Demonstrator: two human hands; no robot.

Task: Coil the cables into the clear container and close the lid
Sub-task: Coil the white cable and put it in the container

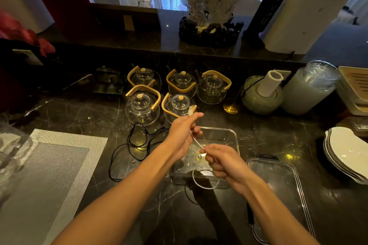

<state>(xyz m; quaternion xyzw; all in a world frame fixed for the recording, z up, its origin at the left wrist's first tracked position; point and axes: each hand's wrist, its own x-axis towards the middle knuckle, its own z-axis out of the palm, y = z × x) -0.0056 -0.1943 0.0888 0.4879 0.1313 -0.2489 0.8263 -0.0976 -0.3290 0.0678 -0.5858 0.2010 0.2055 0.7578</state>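
Left hand (184, 133) gripping white cable (196, 142) near its plug end, plug sticking up past the fingers. Right hand (223, 162) pinching the same cable lower down, rest of it hanging in a loop below. Both hands held above clear container (233, 135), open on dark marble desk (258, 131). Lid (288, 175) lying flat just right of container. Black cable (139, 145) loose on desk to the left, beside grey placemat (59, 165). Glass teapots (142, 105) grouped behind.
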